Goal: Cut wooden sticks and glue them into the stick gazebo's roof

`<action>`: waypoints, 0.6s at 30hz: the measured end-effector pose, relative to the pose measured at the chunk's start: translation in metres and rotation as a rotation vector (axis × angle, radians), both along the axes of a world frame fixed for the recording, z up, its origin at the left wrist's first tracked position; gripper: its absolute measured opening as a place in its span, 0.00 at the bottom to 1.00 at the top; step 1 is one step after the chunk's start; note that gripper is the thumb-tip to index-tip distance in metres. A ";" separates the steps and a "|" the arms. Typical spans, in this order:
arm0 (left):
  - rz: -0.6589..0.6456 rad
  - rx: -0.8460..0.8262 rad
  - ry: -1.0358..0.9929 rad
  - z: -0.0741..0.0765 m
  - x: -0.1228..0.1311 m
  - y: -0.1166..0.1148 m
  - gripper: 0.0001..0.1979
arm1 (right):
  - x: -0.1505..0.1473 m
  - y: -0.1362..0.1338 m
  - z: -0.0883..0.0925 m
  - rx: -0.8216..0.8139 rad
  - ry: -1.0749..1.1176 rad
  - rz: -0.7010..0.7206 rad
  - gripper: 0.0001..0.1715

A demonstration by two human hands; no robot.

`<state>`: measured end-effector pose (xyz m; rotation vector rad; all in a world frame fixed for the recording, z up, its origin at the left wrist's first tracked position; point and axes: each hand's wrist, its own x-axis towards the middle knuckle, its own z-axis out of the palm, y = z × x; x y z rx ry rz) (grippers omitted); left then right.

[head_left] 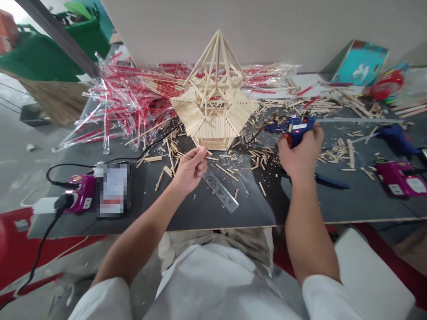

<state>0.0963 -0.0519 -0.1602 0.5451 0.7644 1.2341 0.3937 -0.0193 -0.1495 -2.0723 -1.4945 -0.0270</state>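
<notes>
My left hand is closed in a pinch on a short wooden stick, just in front of the stick model. That model stands upright, a pale wooden structure with a pointed open frame on top and flared, slatted roof panels. Over on the right, my right hand is wrapped round a blue hot glue gun, its nozzle towards the model. A clear glue stick extends from the gun's back. Below my left hand lies a transparent ruler.
Loose stick pieces litter the dark table. Red-and-clear wrappers pile up at the back left. A phone and purple power adapter sit left. Blue-handled pliers, another glue gun and a second purple adapter are right.
</notes>
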 end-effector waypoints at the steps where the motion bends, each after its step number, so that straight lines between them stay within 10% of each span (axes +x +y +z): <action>1: 0.002 -0.007 -0.004 0.000 -0.001 0.000 0.13 | 0.003 0.000 -0.001 0.012 -0.016 0.015 0.26; 11: -0.035 -0.037 -0.026 0.000 -0.003 0.000 0.10 | 0.024 0.013 -0.019 0.206 0.058 0.044 0.16; 18: -0.046 -0.040 -0.022 0.002 -0.004 0.001 0.11 | 0.022 0.016 -0.016 0.007 -0.047 -0.041 0.20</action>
